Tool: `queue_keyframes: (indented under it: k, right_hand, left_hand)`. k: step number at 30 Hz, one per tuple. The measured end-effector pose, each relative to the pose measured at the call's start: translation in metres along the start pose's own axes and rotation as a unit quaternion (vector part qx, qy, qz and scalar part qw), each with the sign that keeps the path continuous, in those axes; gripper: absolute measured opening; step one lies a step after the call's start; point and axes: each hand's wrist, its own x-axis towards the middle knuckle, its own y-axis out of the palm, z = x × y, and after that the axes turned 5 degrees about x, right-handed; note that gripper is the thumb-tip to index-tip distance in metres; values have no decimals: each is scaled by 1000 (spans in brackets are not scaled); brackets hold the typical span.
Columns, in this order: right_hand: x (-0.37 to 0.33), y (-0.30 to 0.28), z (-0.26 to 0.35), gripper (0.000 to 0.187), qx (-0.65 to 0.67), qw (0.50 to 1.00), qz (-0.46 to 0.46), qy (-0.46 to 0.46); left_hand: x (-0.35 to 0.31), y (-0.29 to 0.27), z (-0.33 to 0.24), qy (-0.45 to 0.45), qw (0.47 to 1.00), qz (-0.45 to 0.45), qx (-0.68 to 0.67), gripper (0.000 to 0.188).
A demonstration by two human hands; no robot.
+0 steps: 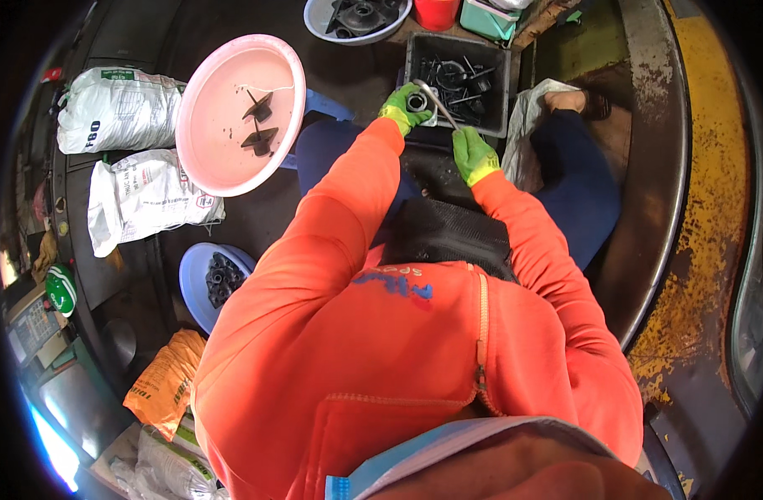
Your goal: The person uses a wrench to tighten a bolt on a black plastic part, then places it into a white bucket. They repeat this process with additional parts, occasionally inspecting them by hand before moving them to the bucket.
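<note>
My left hand point(405, 112), in a green glove with a yellow cuff, is closed around a small round black part point(416, 102) with a hole in its middle. Closed on the handle end of a thin metal tool point(441, 108) is my right hand point(476, 157), gloved the same way. The tool slants up to the left, and its curved tip is beside the black part. Just beyond both hands stands a dark rectangular crate point(508, 92) with several black parts point(461, 79) lying jumbled in it.
To the left, a tilted pink basin point(200, 79) holds two black pieces point(260, 140). A blue-rimmed basin point(315, 32) and a red bucket point(436, 13) stand at the back. White sacks point(115, 108), another blue basin point(190, 283) and an orange bag point(166, 375) line the left. A rusty yellow metal edge point(707, 167) runs along the right.
</note>
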Motion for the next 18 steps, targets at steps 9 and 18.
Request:
queue_keyframes:
  k: [9,18]
  right_hand:
    - [7,1,-10,43,-59,998,29,26]
    - [5,-23,18,45,-23,997,47,48]
  left_hand:
    - [-2,2,-1,-3,996,18,-84,59]
    - [-10,-27,-31,51,994,-9,97,57]
